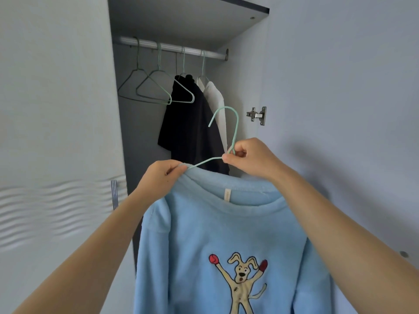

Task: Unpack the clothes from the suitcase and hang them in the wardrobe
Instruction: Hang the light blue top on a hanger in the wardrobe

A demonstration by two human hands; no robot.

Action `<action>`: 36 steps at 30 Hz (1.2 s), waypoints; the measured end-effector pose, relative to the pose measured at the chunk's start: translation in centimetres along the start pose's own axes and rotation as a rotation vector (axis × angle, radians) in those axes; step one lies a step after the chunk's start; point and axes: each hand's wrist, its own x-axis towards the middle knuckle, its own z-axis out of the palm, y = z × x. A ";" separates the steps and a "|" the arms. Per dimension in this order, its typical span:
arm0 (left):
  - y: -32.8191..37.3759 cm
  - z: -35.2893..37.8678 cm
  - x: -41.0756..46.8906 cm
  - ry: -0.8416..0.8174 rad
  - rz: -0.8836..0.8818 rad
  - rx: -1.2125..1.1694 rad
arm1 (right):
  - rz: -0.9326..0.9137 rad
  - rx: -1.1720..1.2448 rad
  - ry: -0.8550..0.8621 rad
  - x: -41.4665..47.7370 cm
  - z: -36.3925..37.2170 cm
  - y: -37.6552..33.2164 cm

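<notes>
Pale grey walls surround an open wardrobe (240,87), whose door (56,109) at 9 o'clock carries a rippled relief band. Nearest, at 6 o'clock, a light-blue fleecy sweater (226,234) with a stitched cartoon dog sits on a thin mint wire hanger (236,130), its hook upright and free. The left hand (158,177), at 8 o'clock close to centre, pinches the collar edge against the hanger's arm. The right hand (247,155), at 3 o'clock, pinches the twisted neck below the hook. The hands are apart. Beyond, toward 12 o'clock, a black garment (188,132) and a white one (215,103) already hang, with two empty hangers (156,87) at 11 o'clock. All hang from a ribbed metal rail (172,47) under a flat shelf (188,17). The suitcase is not in view. Assessment: the sweater is being settled on its hanger and is not yet hung. The next move calls for raising the hook over a free stretch of rail. The soft fleece may slip on the slim wire.
</notes>
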 end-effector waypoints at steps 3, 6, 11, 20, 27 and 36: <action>-0.2 0.1 0.3 0.049 -0.063 0.082 | -0.006 0.004 0.036 0.0 0.1 0.3; 0.5 0.4 0.1 0.129 -0.067 0.364 | -0.032 -0.015 0.039 0.0 0.2 0.3; 1.3 0.9 -0.3 0.102 0.142 0.472 | -0.102 0.003 0.034 0.0 0.3 0.3; 2.6 2.7 0.8 0.090 0.116 0.276 | -0.114 -0.049 0.024 -0.6 0.1 -0.5; 1.9 2.2 1.5 0.070 -0.034 0.426 | -0.065 -0.042 0.009 -0.6 -1.4 -0.4; 2.6 0.8 1.7 0.058 -0.233 0.623 | 0.010 0.032 -0.051 -0.8 -1.6 -0.2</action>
